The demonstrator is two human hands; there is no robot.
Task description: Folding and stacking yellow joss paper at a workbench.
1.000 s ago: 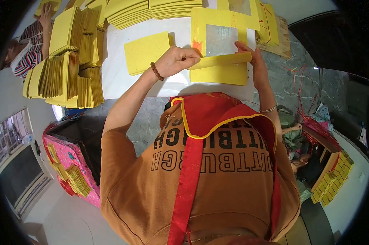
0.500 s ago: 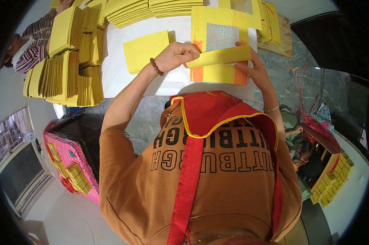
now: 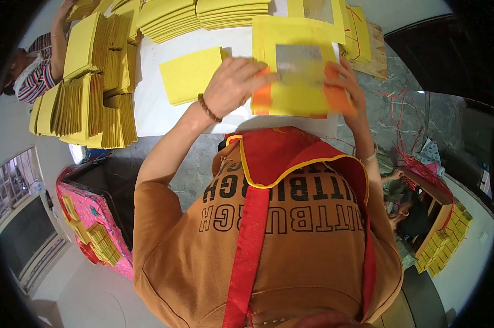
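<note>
In front of me on the white table lies a yellow paper sheet (image 3: 299, 99) with a silver square (image 3: 300, 64) in its middle and orange strips along its near sides. My left hand (image 3: 237, 82) is closed at the left edge, fingers by the orange strip. At the right edge, my right hand (image 3: 346, 86) grips the sheet by its other orange strip, which is tilted and smeared by motion. More sheets seem to lie beneath; their number is hidden. Left of my left hand rests a folded yellow paper (image 3: 189, 76).
Stacks of folded yellow paper (image 3: 88, 46) line the table's left side, more piles (image 3: 230, 12) the far edge. Tied yellow bundles (image 3: 359, 35) sit at far right. A co-worker in a striped sleeve (image 3: 36, 82) is at far left, another person (image 3: 402, 210) at right.
The rolled yellow flap between my hands is gone from sight and the silver square now shows between them. My left hand has shifted slightly nearer, its fingers less tightly curled.
</note>
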